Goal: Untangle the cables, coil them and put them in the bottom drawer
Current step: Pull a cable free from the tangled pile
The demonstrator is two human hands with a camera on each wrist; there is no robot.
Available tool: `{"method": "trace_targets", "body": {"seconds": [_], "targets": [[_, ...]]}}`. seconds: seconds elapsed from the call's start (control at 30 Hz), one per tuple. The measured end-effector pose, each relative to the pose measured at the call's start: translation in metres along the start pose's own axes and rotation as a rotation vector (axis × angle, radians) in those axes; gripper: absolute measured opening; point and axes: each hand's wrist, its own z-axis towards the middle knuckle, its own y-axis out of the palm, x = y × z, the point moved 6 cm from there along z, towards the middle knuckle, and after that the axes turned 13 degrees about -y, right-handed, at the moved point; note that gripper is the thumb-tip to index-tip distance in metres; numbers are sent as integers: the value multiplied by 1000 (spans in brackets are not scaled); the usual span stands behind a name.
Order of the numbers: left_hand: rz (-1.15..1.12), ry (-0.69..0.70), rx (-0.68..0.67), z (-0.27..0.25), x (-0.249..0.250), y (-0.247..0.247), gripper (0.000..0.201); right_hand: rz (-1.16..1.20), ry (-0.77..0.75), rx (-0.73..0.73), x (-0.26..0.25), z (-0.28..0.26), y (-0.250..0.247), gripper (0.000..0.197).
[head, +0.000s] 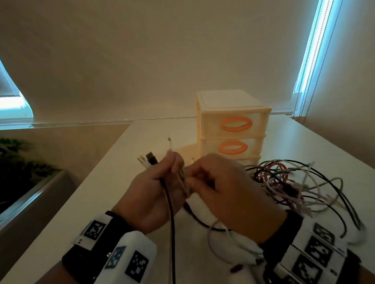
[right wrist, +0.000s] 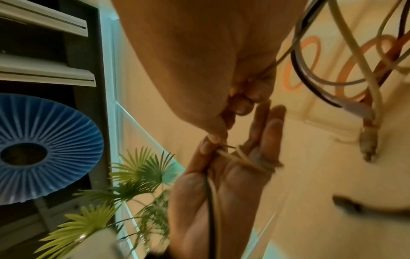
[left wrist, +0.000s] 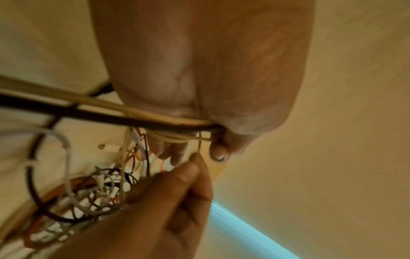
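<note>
Several cable ends (head: 149, 161) sit clamped in my left hand (head: 149, 194); my right hand (head: 224, 190) pinches a pale strand (head: 182, 181). Tangled cables (head: 296, 186) crowd the desk's (head: 111, 188) right edge; tugging could tighten knots.

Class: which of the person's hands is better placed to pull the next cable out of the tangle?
Probably the right hand: it lies next to the tangle, pinching only a thin strand, while the left hand grips the bundle of plug ends.

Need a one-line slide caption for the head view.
Left hand grips gathered cables while right hand pinches one strand, tangle beside closed drawer unit.
</note>
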Motion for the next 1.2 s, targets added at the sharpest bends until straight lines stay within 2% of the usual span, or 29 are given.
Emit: {"method": "trace_targets", "body": {"seconds": [0.07,0.13,0.2,0.27,0.33,0.4,0.53,0.67,0.77,0.83,0.93,1.0,1.07,1.13,1.2], "targets": [[-101,99,101,-5,12,-4,45,70,-63,-103,-10,-4,13,9],[-181,213,184,-13,23,-10,45,128,-42,-193,-5,-8,16,12],[-256,253,149,-16,31,-15,41,126,34,-280,13,-12,13,13],[-261,205,28,-16,33,-13,39,48,132,-245,39,-15,2,15],[-189,160,-3,-15,28,-12,39,-50,182,-140,56,-16,-9,17],[-130,123,-18,-13,22,-9,39,-68,160,-127,56,-16,-9,18],[-130,118,-47,-17,30,-10,40,40,138,-279,45,-19,-4,17],[-138,116,-81,-19,33,-11,39,39,238,-423,51,-23,-10,25],[-107,89,-89,-16,28,-9,39,-111,330,-394,59,-25,-17,23],[-94,76,-102,-17,29,-8,39,-117,337,-382,59,-26,-19,24],[-91,69,-129,-22,36,-8,38,1,336,-535,51,-29,-14,20],[-92,65,-131,-23,37,-7,38,12,383,-505,54,-29,-19,21],[-88,48,-137,-22,34,-5,38,-97,413,-398,60,-25,-29,24],[-71,-9,-168,-20,28,1,39,-275,397,-287,64,-20,-38,30],[15,-104,-180,-18,14,6,38,-345,379,-187,63,-18,-41,32]]}}
